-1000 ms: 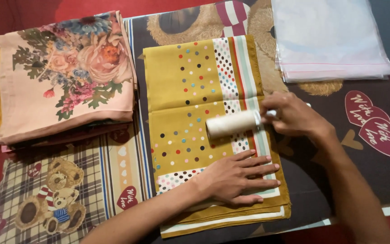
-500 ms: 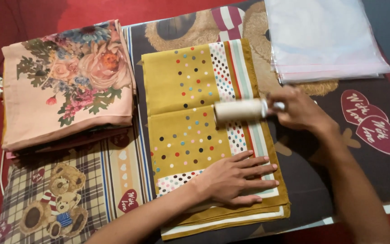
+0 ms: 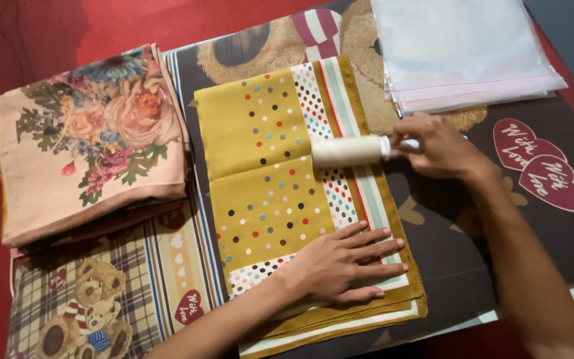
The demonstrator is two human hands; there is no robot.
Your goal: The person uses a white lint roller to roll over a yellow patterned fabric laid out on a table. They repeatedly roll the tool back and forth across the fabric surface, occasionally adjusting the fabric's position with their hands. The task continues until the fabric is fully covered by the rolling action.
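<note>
Fingers: right hand point(image 3: 436, 147) clamped on lint roller point(image 3: 349, 151) handle; left hand point(image 3: 340, 262) spread flat.
Roller: lying across mustard dotted scarf point(image 3: 280, 199), near its right edge.
Left hand: pinning scarf's near edge.

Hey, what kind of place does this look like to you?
Probably a home workspace for preparing folded scarves, perhaps for packing. A blanket with teddy bears covers the surface; a mustard dotted scarf, a floral one and clear plastic bags lie on it.
</note>
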